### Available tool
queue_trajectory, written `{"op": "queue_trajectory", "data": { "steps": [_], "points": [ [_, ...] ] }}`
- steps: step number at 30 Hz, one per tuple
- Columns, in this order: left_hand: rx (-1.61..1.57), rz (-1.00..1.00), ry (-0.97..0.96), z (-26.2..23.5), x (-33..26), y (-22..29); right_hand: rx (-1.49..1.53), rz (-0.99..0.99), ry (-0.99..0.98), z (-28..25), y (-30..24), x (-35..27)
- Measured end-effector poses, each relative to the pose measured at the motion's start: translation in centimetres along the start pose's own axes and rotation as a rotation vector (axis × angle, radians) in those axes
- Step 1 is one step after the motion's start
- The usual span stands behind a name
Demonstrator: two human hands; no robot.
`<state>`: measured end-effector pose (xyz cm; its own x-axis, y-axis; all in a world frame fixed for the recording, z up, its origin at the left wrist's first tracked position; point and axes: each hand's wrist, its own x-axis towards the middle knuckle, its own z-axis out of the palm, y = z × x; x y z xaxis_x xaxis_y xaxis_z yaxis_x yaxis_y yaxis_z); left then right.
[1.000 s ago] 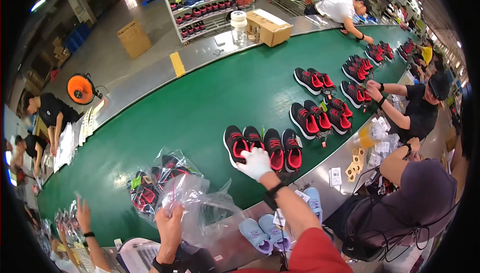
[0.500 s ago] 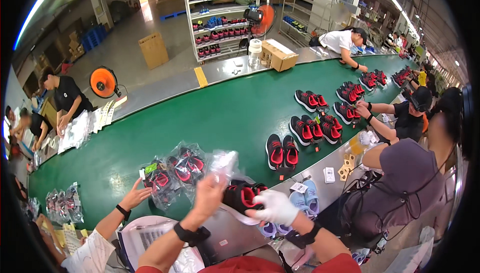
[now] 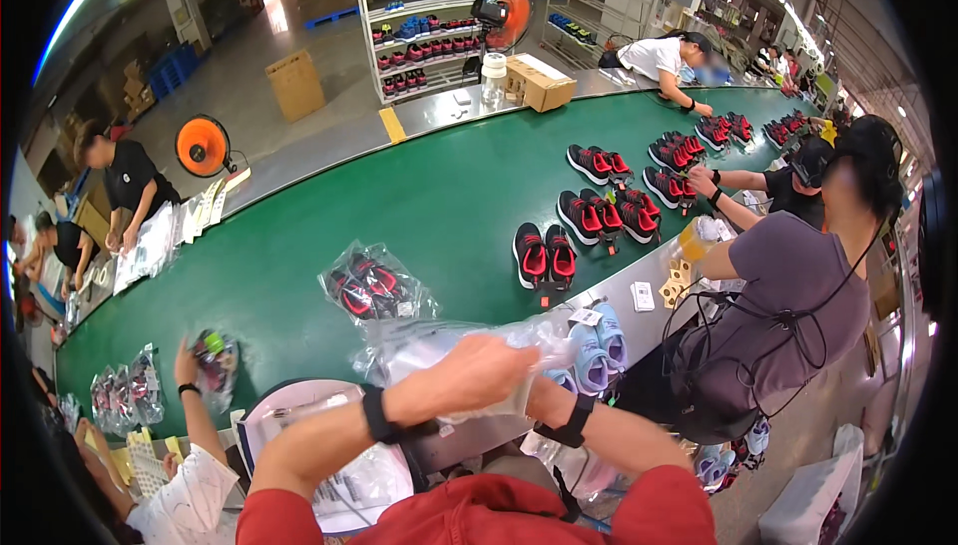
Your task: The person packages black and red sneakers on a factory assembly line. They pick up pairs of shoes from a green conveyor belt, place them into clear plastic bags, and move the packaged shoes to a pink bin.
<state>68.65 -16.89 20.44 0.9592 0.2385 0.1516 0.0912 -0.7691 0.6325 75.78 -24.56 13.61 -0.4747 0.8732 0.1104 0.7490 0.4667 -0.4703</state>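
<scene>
My left hand point(image 3: 477, 377) is closed on a clear plastic bag point(image 3: 414, 347) spread out over the near edge of the green belt. Close beside it, my right hand point(image 3: 544, 403) is mostly hidden behind the left hand and the film, so its fingers do not show. The black-and-red sneakers it held earlier are out of sight. Just beyond the bag lies a bagged pair of sneakers point(image 3: 371, 285). Light blue shoes point(image 3: 591, 357) stand on the metal edge to the right of my hands.
A co-worker's hand point(image 3: 187, 363) at left holds another bagged pair point(image 3: 216, 365). Several bagged shoes point(image 3: 127, 395) lie farther left. Unbagged black-and-red pairs point(image 3: 544, 254) line the belt point(image 3: 439, 196) at right. A round-ended tray point(image 3: 267, 407) of plastic bags sits near my left forearm. A person sits at right.
My hands have come together, and the bag now spreads in front of them, with the sneakers no longer visible. A co-worker has moved one bagged pair leftward along the belt.
</scene>
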Motion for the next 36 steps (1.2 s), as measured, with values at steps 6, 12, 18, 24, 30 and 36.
{"op": "queue_trajectory", "data": {
  "steps": [6, 12, 18, 24, 30, 36],
  "points": [
    [-0.124, -0.206, 0.263, 3.8, -9.0, -1.9, 0.809, 0.541, 0.304, 0.2, 0.6, 1.4],
    [-0.289, -0.408, 0.370, 1.7, -5.4, -0.3, 1.538, 0.139, 0.766, 6.6, 6.4, 5.9],
    [-0.131, -0.583, 0.389, -2.3, -1.1, -2.8, 0.657, 0.181, 0.418, 1.6, 11.7, 12.4],
    [-0.377, -0.727, 0.692, -1.2, -1.4, -9.3, -0.136, 0.348, 0.255, 3.5, 13.0, 12.0],
    [-1.004, -0.955, 0.788, -0.4, -0.3, -10.6, 1.130, 0.407, 0.290, 1.3, 11.5, 4.5],
    [-1.175, -0.688, 0.853, -3.1, -1.6, -10.3, 0.602, 0.715, 0.348, -1.9, 12.0, -2.5]
  ]
}}
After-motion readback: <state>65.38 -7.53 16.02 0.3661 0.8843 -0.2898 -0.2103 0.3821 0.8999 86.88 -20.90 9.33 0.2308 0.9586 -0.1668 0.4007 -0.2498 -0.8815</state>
